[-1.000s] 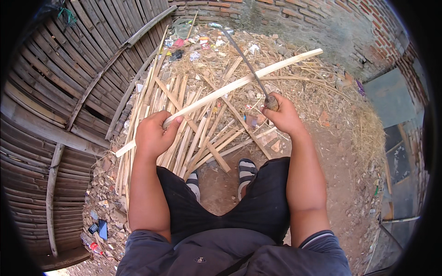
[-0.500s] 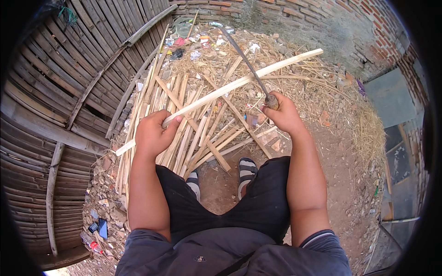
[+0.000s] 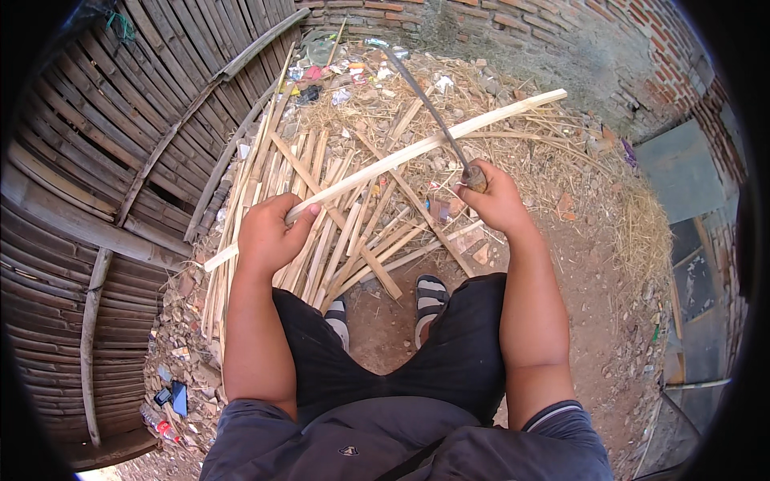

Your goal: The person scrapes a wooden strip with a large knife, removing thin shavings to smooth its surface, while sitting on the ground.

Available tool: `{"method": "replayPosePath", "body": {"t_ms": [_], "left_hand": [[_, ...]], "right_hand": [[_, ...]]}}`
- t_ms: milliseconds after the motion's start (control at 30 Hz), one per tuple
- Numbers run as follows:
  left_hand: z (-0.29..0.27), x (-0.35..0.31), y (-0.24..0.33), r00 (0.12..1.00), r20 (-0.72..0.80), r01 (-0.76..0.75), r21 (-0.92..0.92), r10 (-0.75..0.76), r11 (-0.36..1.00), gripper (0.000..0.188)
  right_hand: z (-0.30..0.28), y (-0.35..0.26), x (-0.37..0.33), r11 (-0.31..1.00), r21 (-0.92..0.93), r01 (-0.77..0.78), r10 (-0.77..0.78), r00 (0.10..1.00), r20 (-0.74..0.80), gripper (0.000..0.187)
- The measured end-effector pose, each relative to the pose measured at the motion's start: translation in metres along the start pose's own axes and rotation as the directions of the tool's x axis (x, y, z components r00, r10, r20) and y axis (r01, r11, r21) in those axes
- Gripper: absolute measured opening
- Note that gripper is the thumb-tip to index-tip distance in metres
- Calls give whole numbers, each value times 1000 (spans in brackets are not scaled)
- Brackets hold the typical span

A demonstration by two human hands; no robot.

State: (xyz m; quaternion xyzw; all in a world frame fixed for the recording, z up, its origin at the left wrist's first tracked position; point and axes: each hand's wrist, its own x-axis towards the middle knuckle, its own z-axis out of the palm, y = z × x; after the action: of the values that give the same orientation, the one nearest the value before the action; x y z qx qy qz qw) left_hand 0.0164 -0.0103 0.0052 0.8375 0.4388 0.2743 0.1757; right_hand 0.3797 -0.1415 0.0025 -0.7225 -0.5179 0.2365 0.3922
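Observation:
A long pale wooden strip (image 3: 377,167) slants up to the right in front of me, raised over the ground. My left hand (image 3: 273,232) is wrapped round it near its lower left end. In my right hand (image 3: 493,196) is the short handle of a machete (image 3: 429,108), its long dark blade pointing up and to the left. The blade crosses the strip right of its middle and seems to touch it. Below the strip lies a loose pile of split wooden strips (image 3: 325,256), several of them crossing one another.
A bamboo slat wall (image 3: 144,104) stands at my left, a brick wall (image 3: 513,36) at the back. Straw (image 3: 642,240), rubble and litter cover much of the ground. A grey panel (image 3: 678,172) leans at the right. A plastic bottle (image 3: 164,425) lies at lower left.
The wooden strip has shifted very slightly to the right and down at its far end. My left hand has moved a touch with it; the right hand looks almost still.

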Motion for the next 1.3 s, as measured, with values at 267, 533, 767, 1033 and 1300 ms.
{"method": "replayPosePath", "body": {"t_ms": [267,533,767,1033,1300], "left_hand": [[0,-2,-3,999,-6,-36,26,37,999,40],[-2,0,-1,998,-52,-35,-4,35,999,38],[11,-3,-5,1000,-5,23,37,-23,999,33],[10,-1,-10,998,39,-62,96,59,993,28],[16,-2,-5,995,99,-28,14,26,1000,27]], "right_hand": [[5,-3,-4,983,-144,112,-106,993,49,35],[-6,15,2,988,-130,82,-117,951,-286,31],[16,-28,-11,913,-378,155,-172,985,-11,35],[10,-14,-7,952,-293,89,-118,990,-81,34],[26,-26,-9,893,-406,195,-192,980,47,33]]}}
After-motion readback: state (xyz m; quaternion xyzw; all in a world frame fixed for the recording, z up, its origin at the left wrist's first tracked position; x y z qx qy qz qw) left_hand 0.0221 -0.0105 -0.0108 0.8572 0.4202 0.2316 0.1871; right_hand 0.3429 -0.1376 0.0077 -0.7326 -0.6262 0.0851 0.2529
